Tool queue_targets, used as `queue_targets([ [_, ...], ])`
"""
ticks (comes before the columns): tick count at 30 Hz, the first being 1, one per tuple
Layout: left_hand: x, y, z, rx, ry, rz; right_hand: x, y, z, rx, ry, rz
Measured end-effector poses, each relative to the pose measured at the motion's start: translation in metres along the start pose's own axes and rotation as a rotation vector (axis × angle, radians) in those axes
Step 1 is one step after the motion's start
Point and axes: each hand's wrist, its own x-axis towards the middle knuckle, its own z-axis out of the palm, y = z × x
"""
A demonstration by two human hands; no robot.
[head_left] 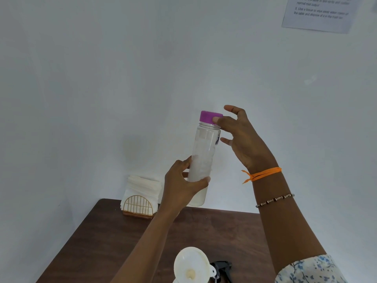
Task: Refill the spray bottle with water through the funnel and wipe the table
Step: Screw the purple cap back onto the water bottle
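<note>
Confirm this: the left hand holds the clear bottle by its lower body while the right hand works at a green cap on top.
One thing is wrong: the cap is purple, not green, as the head view shows. The rest stands: the left hand holds the clear bottle by its lower body, and the right hand is at the cap.

Clear water bottle (205, 152) upright, purple cap (210, 116) on; white funnel (191, 264) below.
</note>
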Motion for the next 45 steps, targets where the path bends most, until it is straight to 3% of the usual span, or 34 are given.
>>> queue_targets([
  [5,-0.001,0.0,0.001,0.004,-0.001,0.009,-0.001,-0.001,0.005,-0.051,0.045,-0.023],
  [11,-0.002,-0.001,-0.001,0.005,-0.014,0.012,-0.003,-0.001,-0.005,0.112,0.027,0.047],
  [24,-0.003,0.002,0.001,0.014,-0.022,0.03,-0.003,0.003,-0.008,0.135,-0.003,0.065],
  [29,-0.004,0.003,0.002,0.02,-0.036,0.041,-0.004,-0.003,-0.001,0.076,0.057,0.035],
  [35,-0.004,0.002,0.002,0.007,-0.035,0.038,-0.006,-0.002,-0.011,0.162,-0.005,0.061],
  [45,-0.005,0.003,0.003,0.0,-0.051,0.055,-0.006,-0.003,-0.011,0.082,0.029,0.051],
])
